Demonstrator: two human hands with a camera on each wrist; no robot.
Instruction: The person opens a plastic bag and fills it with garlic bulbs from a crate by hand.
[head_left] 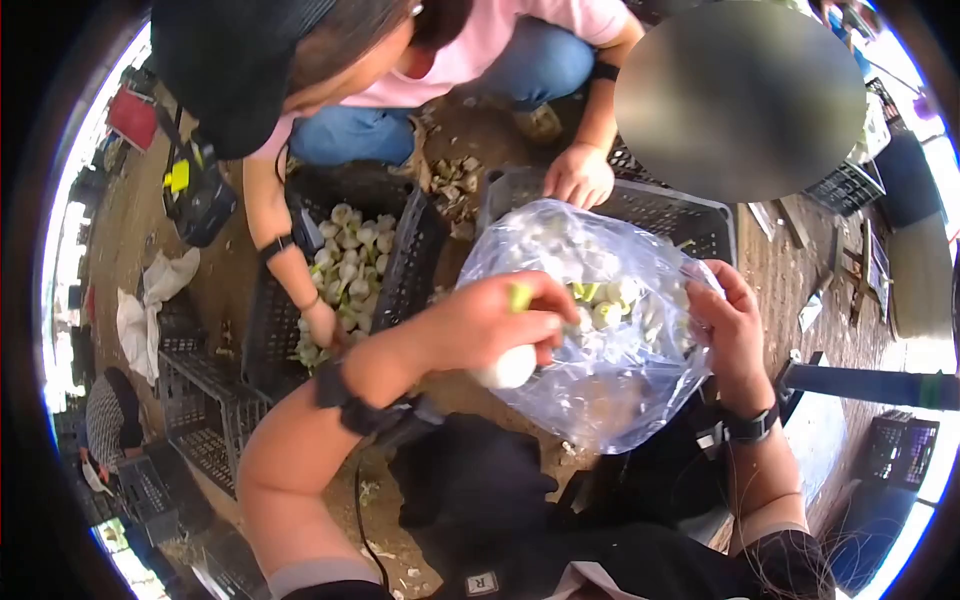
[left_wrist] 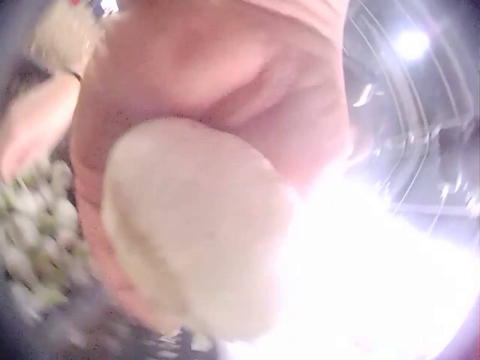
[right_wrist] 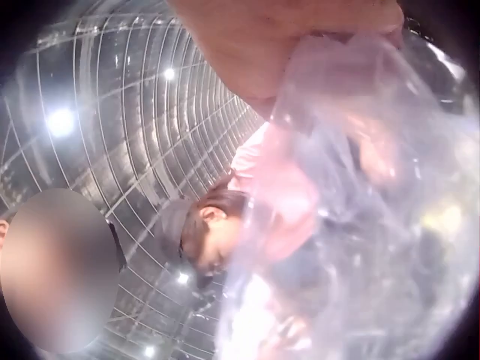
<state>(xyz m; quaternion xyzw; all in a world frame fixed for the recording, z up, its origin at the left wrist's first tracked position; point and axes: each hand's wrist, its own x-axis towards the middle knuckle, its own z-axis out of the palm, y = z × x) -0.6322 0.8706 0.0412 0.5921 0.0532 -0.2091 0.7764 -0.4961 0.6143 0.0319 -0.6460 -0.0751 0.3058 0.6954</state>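
My left hand [head_left: 490,325] holds a white garlic bulb [head_left: 510,368] over the near side of a clear plastic bag [head_left: 600,400]. A bit of green stem [head_left: 519,296] shows between its fingers. In the left wrist view the bulb [left_wrist: 191,225] lies against the palm. With my right hand [head_left: 728,325] I grip the right edge of the bag; in the right wrist view the plastic [right_wrist: 352,150] hangs from that hand. Several garlic bulbs with green stubs [head_left: 605,310] are inside the bag.
Opposite, a person in a pink shirt [head_left: 465,55] reaches one hand [head_left: 320,322] into a dark crate [head_left: 262,300] of garlic bulbs [head_left: 350,255]. Their other hand [head_left: 580,175] is at the rim of a second crate [head_left: 680,205] behind the bag. Stacked crates [head_left: 205,400] stand left.
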